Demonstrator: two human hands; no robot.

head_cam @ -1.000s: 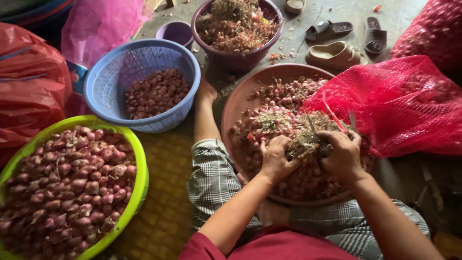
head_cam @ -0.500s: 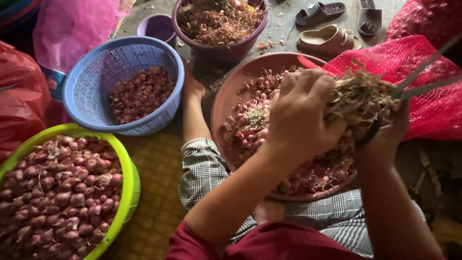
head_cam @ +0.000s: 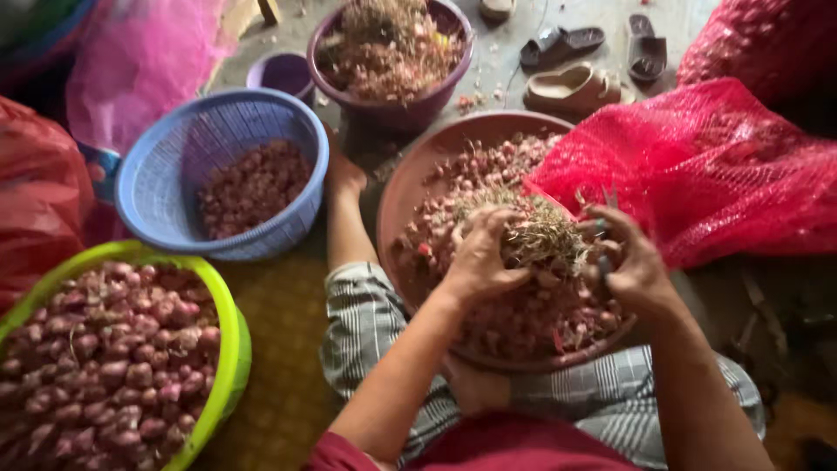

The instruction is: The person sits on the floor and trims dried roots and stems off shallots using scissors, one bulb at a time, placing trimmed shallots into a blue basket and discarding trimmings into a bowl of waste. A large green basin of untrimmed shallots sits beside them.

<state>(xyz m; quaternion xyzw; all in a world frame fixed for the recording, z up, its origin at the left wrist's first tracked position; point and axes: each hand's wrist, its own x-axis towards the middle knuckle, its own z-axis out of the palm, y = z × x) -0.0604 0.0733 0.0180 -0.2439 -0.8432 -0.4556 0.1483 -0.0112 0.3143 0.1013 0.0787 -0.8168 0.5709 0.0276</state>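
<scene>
To my left sit a green basin (head_cam: 228, 323) of shallots and a blue basket (head_cam: 166, 157); upper frame, a purple bowl (head_cam: 436, 96), sandals (head_cam: 571, 87), and red mesh sacks (head_cam: 724, 166).

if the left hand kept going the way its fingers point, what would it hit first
Probably the bunch of dry roots that the left hand already grips, then the right hand just beyond; depth is hard to judge.

Shallot-sorting floor: basins (head_cam: 228, 349), net sacks (head_cam: 715, 174).

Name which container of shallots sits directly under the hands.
The brown basin on the lap; the blue basket and green basin sit off to the left.
</scene>
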